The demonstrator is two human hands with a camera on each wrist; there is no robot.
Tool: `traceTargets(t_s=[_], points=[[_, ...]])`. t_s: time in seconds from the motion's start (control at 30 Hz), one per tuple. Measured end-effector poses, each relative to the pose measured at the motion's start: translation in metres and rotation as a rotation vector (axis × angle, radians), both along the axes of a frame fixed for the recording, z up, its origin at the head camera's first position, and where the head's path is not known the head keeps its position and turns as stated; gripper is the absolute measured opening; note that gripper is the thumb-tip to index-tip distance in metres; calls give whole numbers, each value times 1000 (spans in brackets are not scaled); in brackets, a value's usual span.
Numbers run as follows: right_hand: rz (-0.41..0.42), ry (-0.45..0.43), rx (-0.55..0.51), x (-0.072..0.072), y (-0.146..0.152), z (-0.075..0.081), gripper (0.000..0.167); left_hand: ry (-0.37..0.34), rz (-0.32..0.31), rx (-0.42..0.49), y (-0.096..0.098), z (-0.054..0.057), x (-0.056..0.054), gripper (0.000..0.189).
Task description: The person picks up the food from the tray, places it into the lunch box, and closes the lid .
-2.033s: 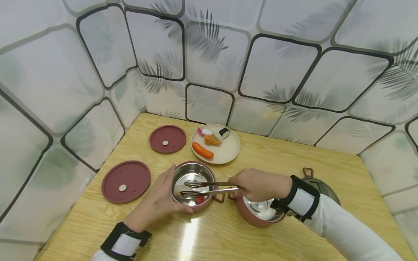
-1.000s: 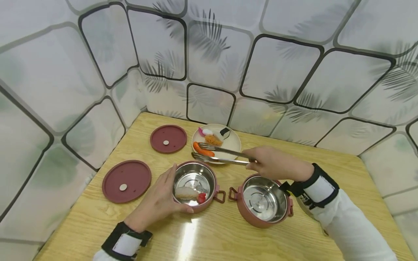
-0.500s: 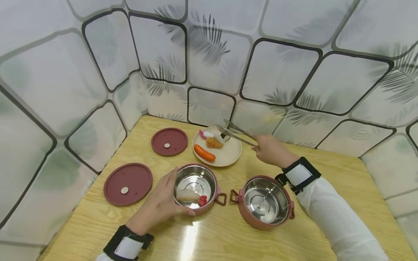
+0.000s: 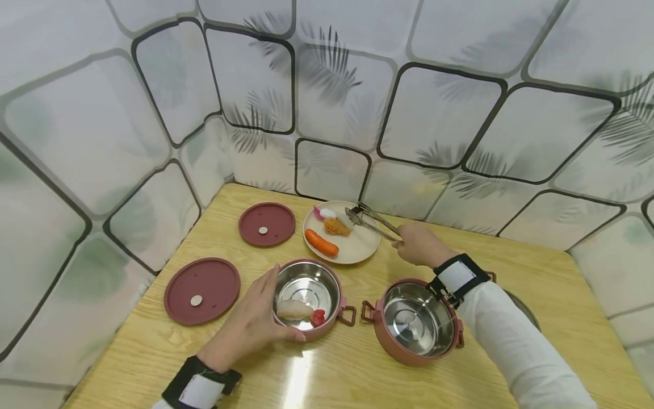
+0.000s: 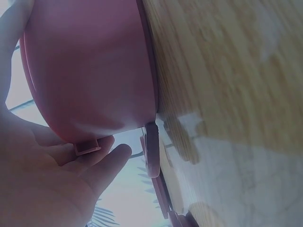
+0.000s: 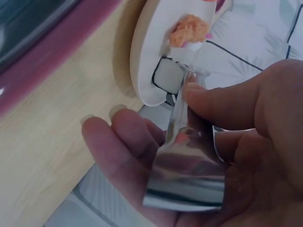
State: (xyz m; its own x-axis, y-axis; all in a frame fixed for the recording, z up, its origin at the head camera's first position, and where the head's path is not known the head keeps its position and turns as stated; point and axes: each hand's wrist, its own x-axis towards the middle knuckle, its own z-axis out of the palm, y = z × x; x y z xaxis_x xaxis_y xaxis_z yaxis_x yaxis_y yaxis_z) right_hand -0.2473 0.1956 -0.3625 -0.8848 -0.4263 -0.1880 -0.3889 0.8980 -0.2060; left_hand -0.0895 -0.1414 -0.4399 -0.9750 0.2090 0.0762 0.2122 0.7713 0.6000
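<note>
My left hand (image 4: 250,318) holds the left side of a pink pot (image 4: 332,330), thumb at the front. Inside the steel-lined pot lie a pale oblong food piece (image 4: 293,309) and a small red piece (image 4: 318,318). My right hand (image 4: 421,244) grips metal tongs (image 4: 380,227), their tips reaching the right back of a cream plate (image 4: 357,250). There sits a rice ball (image 6: 166,75) with a dark band, partly covered by the tongs; whether they pinch it I cannot tell. A sausage (image 4: 321,243), a fried piece (image 4: 336,227) and a pink-and-white piece (image 4: 324,213) share the plate.
A second pink pot (image 4: 409,353) stands to the right, its handle close to the first pot's. Two maroon lids (image 4: 219,284) lie at the left. A dark round item (image 4: 526,309) is partly hidden behind the right sleeve. Patterned walls border the wooden table (image 4: 347,375).
The tongs have gone from the left pot, past the sausage, to the back of the plate, and have just dropped lower at the rice ball. The left hand has stayed on its pot.
</note>
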Motion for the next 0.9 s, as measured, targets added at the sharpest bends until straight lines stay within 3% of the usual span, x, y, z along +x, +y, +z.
traceTargets(t_s=[0.43, 0.77, 0.9], points=[[-14, 35, -83, 6, 11, 1, 15, 39, -9, -11, 0, 2, 2, 144], [29, 113, -158, 23, 17, 18, 23, 24, -8, -12, 0, 2, 2, 143], [81, 101, -184, 34, 14, 29, 18, 32, -10, -12, 0, 1, 2, 144]])
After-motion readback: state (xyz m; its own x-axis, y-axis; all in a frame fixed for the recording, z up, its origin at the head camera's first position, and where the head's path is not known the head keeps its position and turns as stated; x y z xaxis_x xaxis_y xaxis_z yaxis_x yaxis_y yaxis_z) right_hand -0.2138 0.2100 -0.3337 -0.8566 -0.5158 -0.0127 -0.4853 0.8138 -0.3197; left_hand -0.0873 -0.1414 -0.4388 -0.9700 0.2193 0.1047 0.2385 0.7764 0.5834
